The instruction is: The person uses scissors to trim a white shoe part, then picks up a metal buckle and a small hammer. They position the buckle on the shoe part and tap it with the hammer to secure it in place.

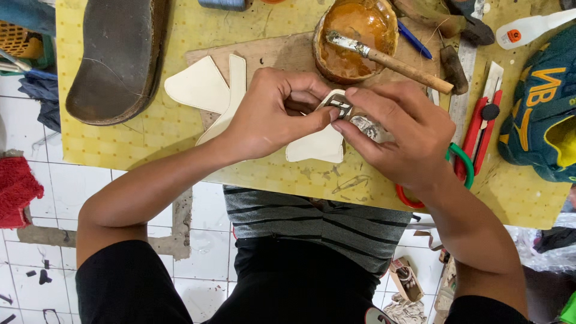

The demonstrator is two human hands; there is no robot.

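Note:
Both of my hands meet over the middle of a yellow-covered table [180, 141]. My left hand [270, 111] and my right hand [399, 138] pinch a small pale cut-out piece with a dark patterned face [339, 105] between thumbs and fingertips. A crumpled silvery strip [371, 127] lies under my right fingers. Beneath the hands lies a cream-coloured cut piece [321, 147]. Two more cream pieces [207, 90] rest to the left on a brown board [282, 54].
A round bowl of amber glue [360, 33] with a wooden-handled brush [399, 63] stands behind my hands. A dark shoe sole [117, 57] lies at the left. Scissors with red and green handles [465, 171], a red cutter [486, 123], a metal ruler and a green bag [543, 114] crowd the right.

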